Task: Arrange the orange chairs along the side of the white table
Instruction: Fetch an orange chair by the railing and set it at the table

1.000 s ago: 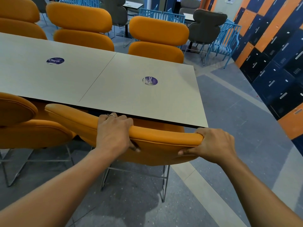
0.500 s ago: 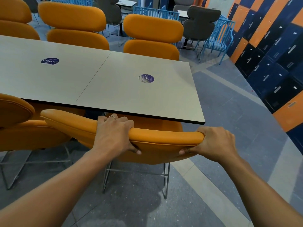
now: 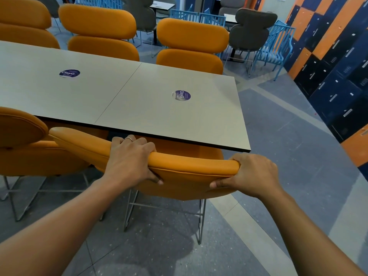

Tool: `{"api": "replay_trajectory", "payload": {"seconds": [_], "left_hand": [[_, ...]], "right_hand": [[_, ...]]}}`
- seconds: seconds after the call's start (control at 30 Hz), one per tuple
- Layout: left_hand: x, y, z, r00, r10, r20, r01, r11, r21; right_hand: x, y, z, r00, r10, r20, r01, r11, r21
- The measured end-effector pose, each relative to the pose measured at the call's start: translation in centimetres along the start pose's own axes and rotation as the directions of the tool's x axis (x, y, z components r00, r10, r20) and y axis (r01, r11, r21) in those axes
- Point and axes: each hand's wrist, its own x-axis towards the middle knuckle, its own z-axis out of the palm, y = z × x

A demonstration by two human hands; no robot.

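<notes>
White table (image 3: 139,100) filling the left and middle, near edge running left to right, near-right corner overhanging bare grey floor (image 3: 298,148) with open room to the right. Orange chair (image 3: 185,176) tucked at that near edge, seat under the tabletop, backrest top just below the edge. Second orange chair (image 3: 22,148) just beside it, left. Three more lined along the far side. Left hand (image 3: 129,162) draped over the backrest top, fingers curled together, thumb behind. Right hand (image 3: 253,174) wrapped round its right end, fingers closed on the padding.
</notes>
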Motion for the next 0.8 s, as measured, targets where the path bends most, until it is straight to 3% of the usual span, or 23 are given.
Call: {"api": "replay_trajectory", "payload": {"seconds": [0.23,0.37,0.57,0.8], "left_hand": [[-0.2,0.5,-0.5,0.999,-0.031,0.035,0.032,0.999,-0.010],[-0.7,0.2,-0.9,0.997,-0.045,0.066,0.054,0.988,-0.142],[-2.5,-1.4,-2.0,0.990,-0.141,-0.025,0.128,0.952,-0.277],[-6.5,-8.0,-3.2,0.938,-0.303,-0.165,0.211,0.882,-0.421]], "right_hand": [[1.0,-0.2,-0.7,0.982,-0.127,0.139,0.121,0.991,0.053],[2.3,-2.0,-1.1,0.944,-0.263,0.198,0.233,0.959,0.163],[3.4,-6.2,-0.8,0.914,-0.391,0.108,0.329,0.871,0.366],[4.4,-13.5,-0.7,0.892,-0.451,0.003,0.412,0.817,0.403]]}}
